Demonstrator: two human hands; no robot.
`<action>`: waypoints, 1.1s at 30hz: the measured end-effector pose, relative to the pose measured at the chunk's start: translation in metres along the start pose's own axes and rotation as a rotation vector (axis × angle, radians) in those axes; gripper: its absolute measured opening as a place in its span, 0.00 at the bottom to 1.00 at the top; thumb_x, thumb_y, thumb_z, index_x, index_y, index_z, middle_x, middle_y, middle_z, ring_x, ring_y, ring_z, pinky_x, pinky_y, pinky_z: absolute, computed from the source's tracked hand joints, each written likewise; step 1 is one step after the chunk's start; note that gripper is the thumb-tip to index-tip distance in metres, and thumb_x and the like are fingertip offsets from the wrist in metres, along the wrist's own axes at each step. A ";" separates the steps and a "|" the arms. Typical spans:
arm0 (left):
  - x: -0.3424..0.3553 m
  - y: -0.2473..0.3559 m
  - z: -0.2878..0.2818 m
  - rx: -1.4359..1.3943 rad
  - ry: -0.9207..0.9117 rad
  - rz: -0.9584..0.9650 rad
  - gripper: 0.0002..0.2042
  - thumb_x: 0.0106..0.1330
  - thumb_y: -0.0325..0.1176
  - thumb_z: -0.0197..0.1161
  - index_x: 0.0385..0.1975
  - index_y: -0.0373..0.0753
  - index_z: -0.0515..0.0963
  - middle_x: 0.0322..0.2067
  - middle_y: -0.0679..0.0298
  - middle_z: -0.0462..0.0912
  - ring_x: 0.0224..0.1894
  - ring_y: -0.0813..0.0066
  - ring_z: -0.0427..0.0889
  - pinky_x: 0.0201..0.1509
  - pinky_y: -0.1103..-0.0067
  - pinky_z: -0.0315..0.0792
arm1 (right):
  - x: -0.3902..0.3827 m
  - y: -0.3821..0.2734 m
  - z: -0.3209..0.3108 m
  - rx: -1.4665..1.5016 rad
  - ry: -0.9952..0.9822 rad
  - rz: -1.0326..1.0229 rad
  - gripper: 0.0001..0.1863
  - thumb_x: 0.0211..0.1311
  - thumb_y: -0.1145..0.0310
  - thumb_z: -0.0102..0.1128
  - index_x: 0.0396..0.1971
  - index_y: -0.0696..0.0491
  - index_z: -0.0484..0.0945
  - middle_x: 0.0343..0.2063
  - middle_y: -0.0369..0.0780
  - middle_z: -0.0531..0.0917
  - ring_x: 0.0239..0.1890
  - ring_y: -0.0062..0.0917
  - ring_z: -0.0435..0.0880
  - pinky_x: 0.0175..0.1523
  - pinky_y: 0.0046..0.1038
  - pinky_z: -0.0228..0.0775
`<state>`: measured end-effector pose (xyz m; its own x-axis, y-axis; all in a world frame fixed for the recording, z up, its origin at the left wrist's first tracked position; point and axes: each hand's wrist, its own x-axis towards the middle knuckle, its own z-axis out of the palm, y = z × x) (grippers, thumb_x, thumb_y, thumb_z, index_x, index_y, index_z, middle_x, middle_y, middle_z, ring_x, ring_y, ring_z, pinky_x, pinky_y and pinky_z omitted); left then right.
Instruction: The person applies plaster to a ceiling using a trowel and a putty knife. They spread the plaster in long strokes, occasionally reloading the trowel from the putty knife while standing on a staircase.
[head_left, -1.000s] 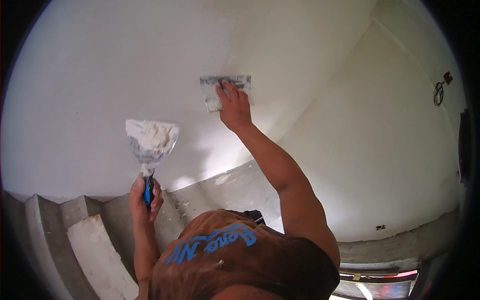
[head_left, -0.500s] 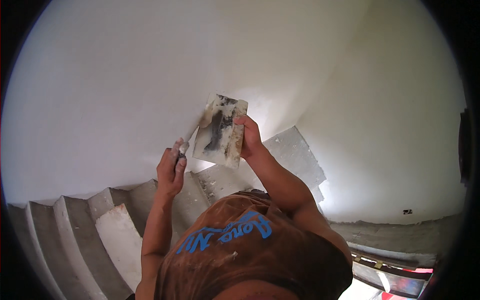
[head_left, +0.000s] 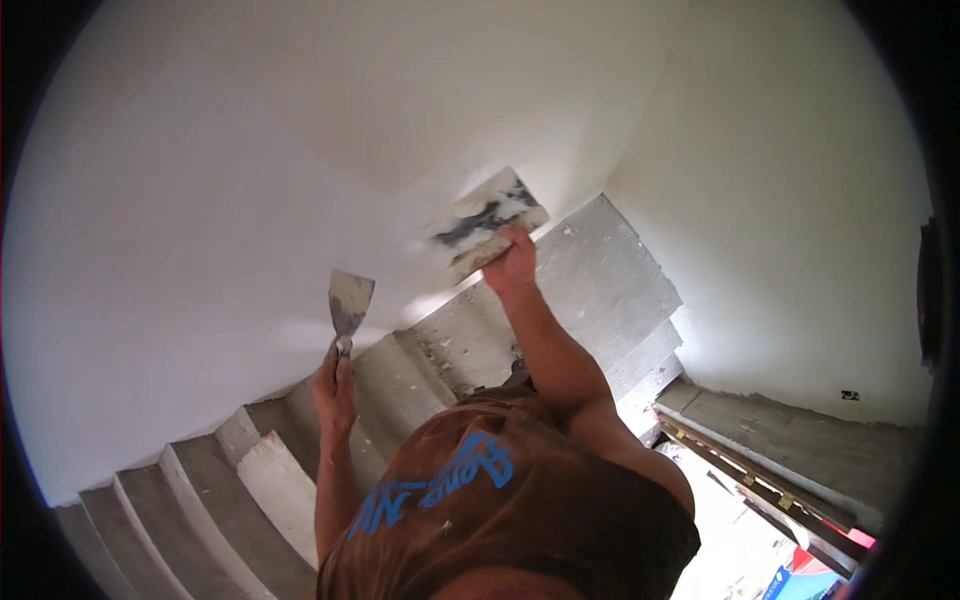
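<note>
My left hand (head_left: 334, 392) is closed around the handle of a putty knife (head_left: 350, 293), its smudged blade pointing up in front of the white wall (head_left: 200, 250). To the right, my right hand (head_left: 512, 260) grips a flat rectangular trowel (head_left: 488, 215) streaked with pale plaster and dark patches. The trowel is tilted and close to the wall above the grey stairs; I cannot tell whether it touches it.
Concrete steps (head_left: 200, 490) descend leftward below me, with a whitish board (head_left: 270, 480) lying on them. A grey landing (head_left: 610, 270) meets the right-hand wall (head_left: 780, 250). At lower right are a concrete ledge (head_left: 800, 440), a long brown frame (head_left: 750, 480) and a bright opening.
The two tools, close together half a second ago, have separated: the trowel turned and moved right toward the wall. The knife's white heap from a second ago no longer shows. The view has shifted.
</note>
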<state>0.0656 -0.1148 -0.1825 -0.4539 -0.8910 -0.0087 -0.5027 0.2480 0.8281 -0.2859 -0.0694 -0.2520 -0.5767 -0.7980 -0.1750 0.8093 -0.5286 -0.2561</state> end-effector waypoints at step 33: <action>-0.002 0.058 -0.018 -0.268 -0.102 -0.332 0.14 0.74 0.37 0.51 0.49 0.34 0.75 0.24 0.71 0.72 0.21 0.89 0.65 0.21 0.87 0.58 | 0.032 0.062 0.102 -1.223 0.005 -0.426 0.24 0.52 0.76 0.57 0.53 0.56 0.75 0.45 0.42 0.82 0.45 0.30 0.83 0.49 0.30 0.76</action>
<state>0.0506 -0.1058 -0.1239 -0.3767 -0.8603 -0.3434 -0.4309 -0.1654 0.8871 -0.2430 -0.1569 -0.1767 -0.7645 -0.6311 0.1318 -0.0622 -0.1313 -0.9894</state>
